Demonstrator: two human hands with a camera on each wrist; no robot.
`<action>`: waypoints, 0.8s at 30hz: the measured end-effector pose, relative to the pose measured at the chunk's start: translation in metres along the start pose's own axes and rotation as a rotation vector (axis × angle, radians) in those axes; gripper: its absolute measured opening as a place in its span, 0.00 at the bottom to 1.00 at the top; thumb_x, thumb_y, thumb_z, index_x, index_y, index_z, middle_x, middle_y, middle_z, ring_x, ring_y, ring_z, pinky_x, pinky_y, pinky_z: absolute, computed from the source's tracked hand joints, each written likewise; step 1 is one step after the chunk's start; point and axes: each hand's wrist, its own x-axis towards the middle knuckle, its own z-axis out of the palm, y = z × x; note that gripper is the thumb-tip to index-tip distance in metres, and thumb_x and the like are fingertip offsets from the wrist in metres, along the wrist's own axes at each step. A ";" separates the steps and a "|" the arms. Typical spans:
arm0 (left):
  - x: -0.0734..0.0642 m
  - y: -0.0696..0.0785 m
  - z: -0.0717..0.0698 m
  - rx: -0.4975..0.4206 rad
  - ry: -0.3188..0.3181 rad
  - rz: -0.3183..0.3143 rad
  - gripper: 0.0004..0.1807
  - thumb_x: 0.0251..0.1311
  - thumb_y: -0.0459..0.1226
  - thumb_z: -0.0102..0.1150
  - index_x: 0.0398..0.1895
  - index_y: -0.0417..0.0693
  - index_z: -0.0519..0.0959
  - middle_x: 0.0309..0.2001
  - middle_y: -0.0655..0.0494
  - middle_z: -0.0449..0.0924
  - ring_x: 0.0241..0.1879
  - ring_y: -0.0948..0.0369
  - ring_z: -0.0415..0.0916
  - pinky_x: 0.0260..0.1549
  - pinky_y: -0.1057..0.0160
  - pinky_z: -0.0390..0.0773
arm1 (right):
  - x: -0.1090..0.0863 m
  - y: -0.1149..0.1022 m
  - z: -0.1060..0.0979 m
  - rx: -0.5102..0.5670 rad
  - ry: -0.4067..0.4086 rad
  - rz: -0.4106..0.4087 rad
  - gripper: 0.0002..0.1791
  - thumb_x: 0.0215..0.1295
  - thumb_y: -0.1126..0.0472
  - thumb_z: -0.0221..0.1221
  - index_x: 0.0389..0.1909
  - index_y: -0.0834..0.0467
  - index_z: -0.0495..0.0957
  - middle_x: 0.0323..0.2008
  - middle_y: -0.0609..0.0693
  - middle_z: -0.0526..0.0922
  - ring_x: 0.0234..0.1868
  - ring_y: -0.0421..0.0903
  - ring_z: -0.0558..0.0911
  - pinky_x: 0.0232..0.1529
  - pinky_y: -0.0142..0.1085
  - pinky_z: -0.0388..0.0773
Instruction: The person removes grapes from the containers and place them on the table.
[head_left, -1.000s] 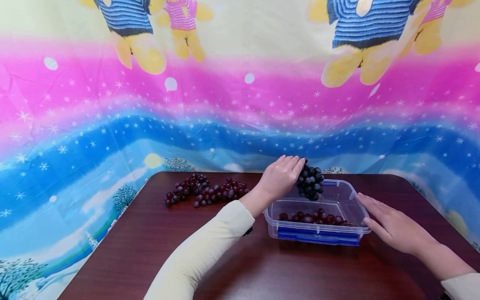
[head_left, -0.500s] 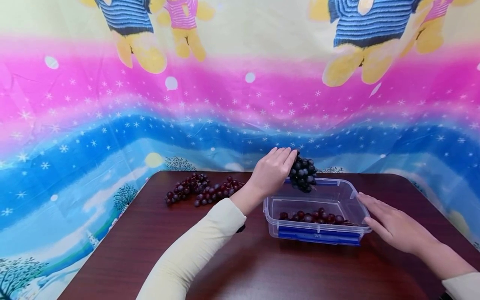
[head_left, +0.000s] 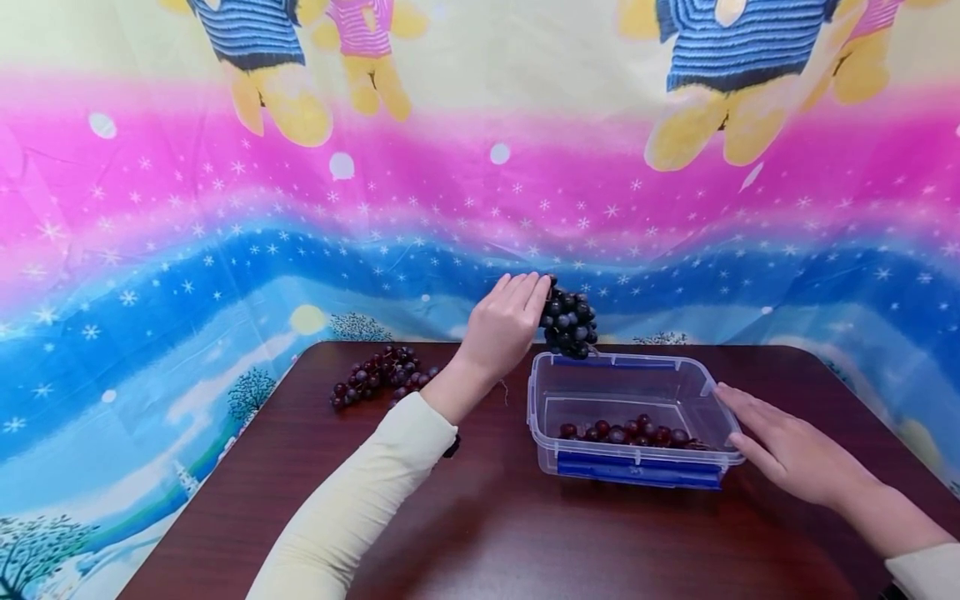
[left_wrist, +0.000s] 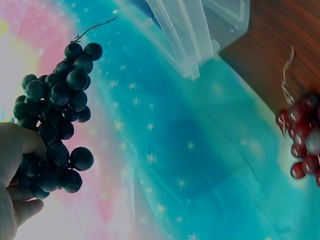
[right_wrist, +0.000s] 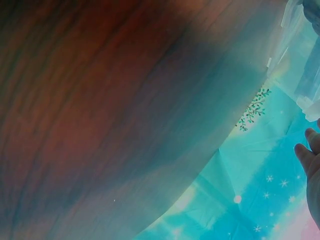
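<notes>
My left hand [head_left: 501, 327] grips a bunch of dark, nearly black grapes [head_left: 570, 325] by one end, raised behind the container's back left corner. In the left wrist view, the thumb and fingers close round the end of the grape bunch [left_wrist: 60, 100], and a thin bare stem sticks out at its other end. A clear plastic container [head_left: 551, 379] with blue latches stands lidless on the table. Red grapes [head_left: 637, 431] lie in it along the front. My right hand [head_left: 795, 458] rests with straight fingers against the container's right side.
Red-purple grapes [head_left: 375, 375] lie at the back left of the brown table [head_left: 480, 533], partly hidden by the left forearm. A printed cloth backdrop [head_left: 465, 200] hangs right behind the table's far edge.
My left hand has carried the dark grapes left and upward, from over the container to behind its back left corner. The right hand and the container stay in place.
</notes>
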 end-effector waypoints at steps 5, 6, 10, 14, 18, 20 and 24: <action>-0.009 -0.013 -0.006 0.014 0.026 -0.012 0.14 0.62 0.28 0.59 0.50 0.36 0.82 0.46 0.43 0.84 0.46 0.51 0.82 0.51 0.54 0.77 | 0.001 0.000 0.000 -0.001 0.002 -0.004 0.38 0.68 0.56 0.59 0.76 0.53 0.54 0.69 0.58 0.64 0.63 0.56 0.70 0.58 0.13 0.34; -0.012 -0.016 -0.007 0.017 0.025 -0.015 0.14 0.62 0.28 0.59 0.50 0.36 0.82 0.46 0.43 0.84 0.46 0.51 0.82 0.51 0.54 0.77 | 0.001 0.000 0.000 -0.002 0.002 -0.006 0.38 0.68 0.56 0.59 0.76 0.53 0.54 0.69 0.58 0.64 0.64 0.55 0.69 0.58 0.13 0.34; -0.021 -0.026 -0.015 0.044 0.000 -0.032 0.14 0.62 0.27 0.58 0.50 0.34 0.82 0.46 0.42 0.83 0.47 0.50 0.81 0.52 0.53 0.76 | 0.001 0.001 0.000 0.001 0.006 -0.015 0.38 0.68 0.56 0.59 0.76 0.53 0.55 0.69 0.58 0.64 0.67 0.52 0.67 0.60 0.14 0.35; -0.029 -0.033 -0.024 0.082 -0.034 -0.055 0.14 0.62 0.26 0.58 0.51 0.34 0.81 0.47 0.42 0.83 0.48 0.50 0.81 0.55 0.53 0.73 | -0.001 0.001 0.000 0.002 0.010 -0.018 0.38 0.68 0.56 0.59 0.76 0.53 0.55 0.69 0.58 0.64 0.69 0.48 0.64 0.60 0.14 0.35; -0.038 -0.039 -0.029 0.125 -0.047 -0.052 0.15 0.62 0.25 0.57 0.51 0.34 0.81 0.47 0.41 0.83 0.48 0.50 0.81 0.56 0.53 0.72 | -0.001 0.001 0.001 0.004 0.010 -0.018 0.38 0.68 0.56 0.59 0.76 0.53 0.54 0.69 0.58 0.64 0.69 0.48 0.63 0.60 0.14 0.35; -0.043 -0.041 -0.031 0.137 -0.047 -0.047 0.15 0.62 0.25 0.57 0.51 0.33 0.81 0.47 0.41 0.83 0.47 0.49 0.81 0.56 0.52 0.72 | -0.001 0.001 0.001 0.004 0.011 -0.018 0.38 0.68 0.56 0.59 0.76 0.53 0.55 0.69 0.58 0.64 0.69 0.48 0.64 0.61 0.15 0.35; -0.053 -0.044 -0.034 0.153 -0.048 -0.042 0.15 0.62 0.24 0.55 0.51 0.33 0.81 0.46 0.41 0.83 0.46 0.48 0.81 0.56 0.52 0.72 | 0.000 0.000 0.001 0.002 0.012 -0.020 0.38 0.67 0.57 0.60 0.76 0.53 0.55 0.69 0.58 0.64 0.69 0.48 0.63 0.61 0.15 0.35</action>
